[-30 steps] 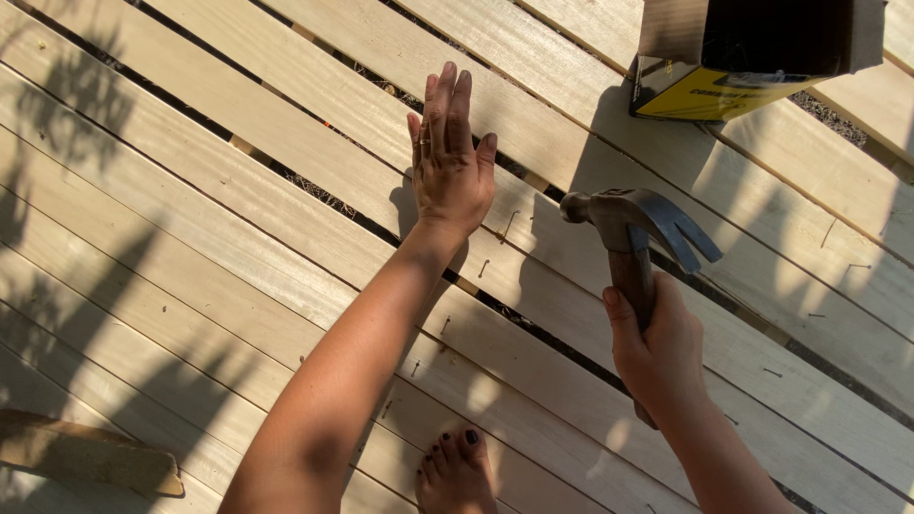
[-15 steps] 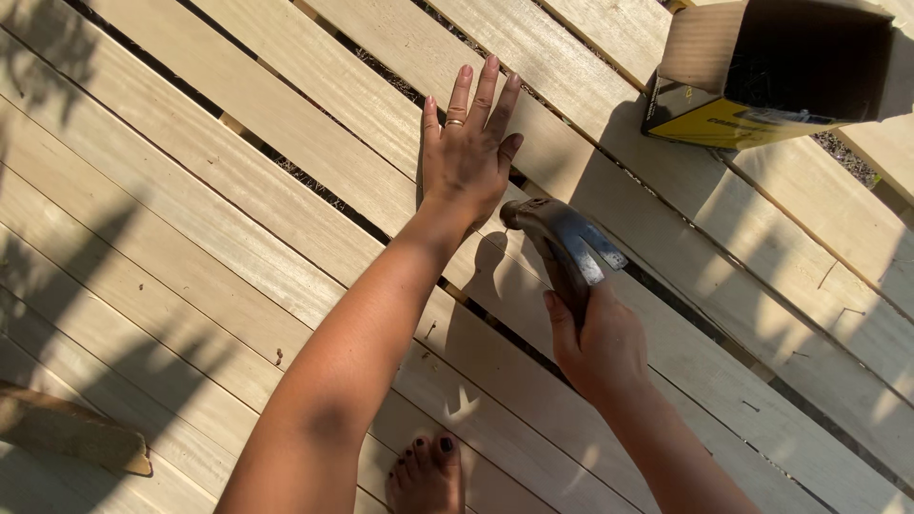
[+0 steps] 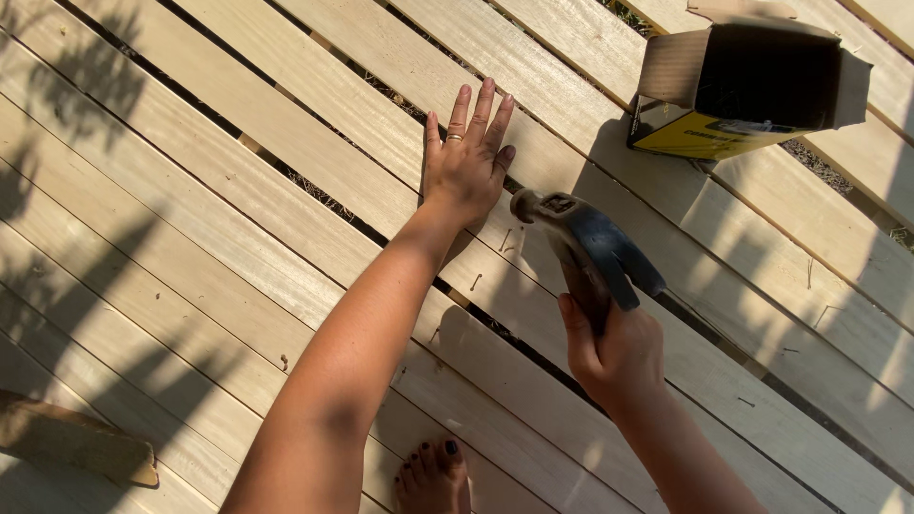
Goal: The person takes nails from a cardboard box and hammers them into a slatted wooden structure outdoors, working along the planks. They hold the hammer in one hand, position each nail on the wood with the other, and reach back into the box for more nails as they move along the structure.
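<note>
On the slatted boards (image 3: 286,219) | open cardboard box (image 3: 752,86) far right, loose nails (image 3: 476,282) nearby | our left hand (image 3: 466,167) spread flat on a board | our right hand (image 3: 619,352) gripping the hammer (image 3: 586,247).

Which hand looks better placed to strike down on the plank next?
The right hand, probably: it already grips the claw hammer, whose head hangs just beside the left hand, which lies flat and empty on the wooden plank.
</note>
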